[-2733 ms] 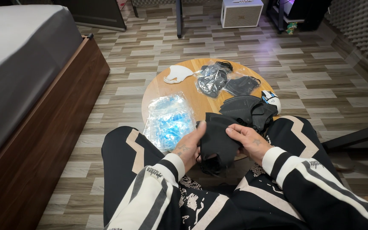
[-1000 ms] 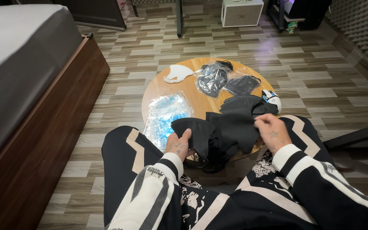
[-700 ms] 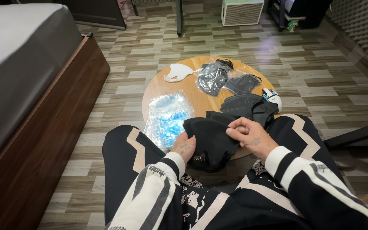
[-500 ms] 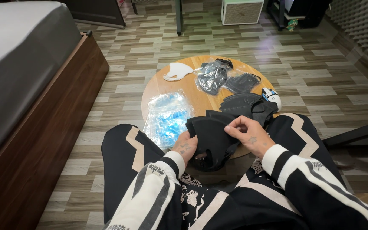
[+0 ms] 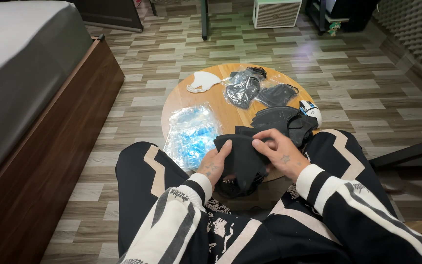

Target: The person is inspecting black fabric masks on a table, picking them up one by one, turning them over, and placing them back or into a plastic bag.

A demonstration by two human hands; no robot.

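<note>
Both hands held one black face mask (image 5: 242,156) over the near edge of the round wooden table (image 5: 230,110), above the person's lap. The left hand (image 5: 213,164) pinched its left edge, fingers closed on the cloth with the thumb underneath; the right hand (image 5: 275,151) gripped its upper right side, fingers curled over the fold. Just behind lay a pile of black masks (image 5: 282,122). A clear plastic bag (image 5: 191,132) held blue masks, and a smaller clear bag (image 5: 242,88) held a dark mask. A white mask (image 5: 203,80) lay at the far edge.
</note>
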